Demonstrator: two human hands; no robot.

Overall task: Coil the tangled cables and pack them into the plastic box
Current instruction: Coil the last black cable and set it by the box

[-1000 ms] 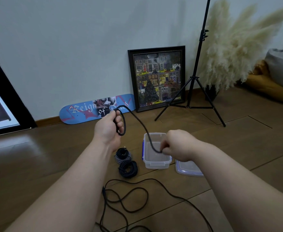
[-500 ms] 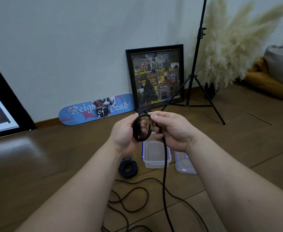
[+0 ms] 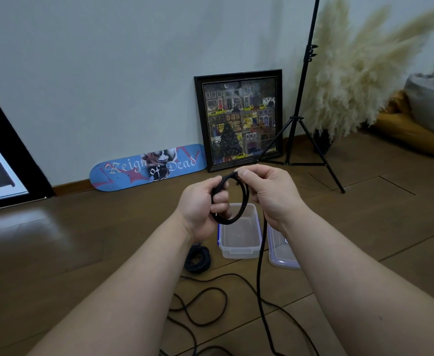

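Your left hand (image 3: pixel 200 206) grips the black cable (image 3: pixel 232 199) coil above the plastic box (image 3: pixel 239 242); your right hand (image 3: pixel 270 194) pinches its top — lay each loop flat, feeding slack evenly.

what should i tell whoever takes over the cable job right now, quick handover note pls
Left hand: grips the small black coil held up above the plastic box.
Right hand: pinches the top of the coil; the cable's loose tail hangs from it to the floor.
Box: open, nothing visible inside, its lid lying on the floor to its right.
Done: one coiled bundle lies on the floor left of the box.
Left: wind in the long slack spread on the floor, put the coils in the box, probably close the lid.
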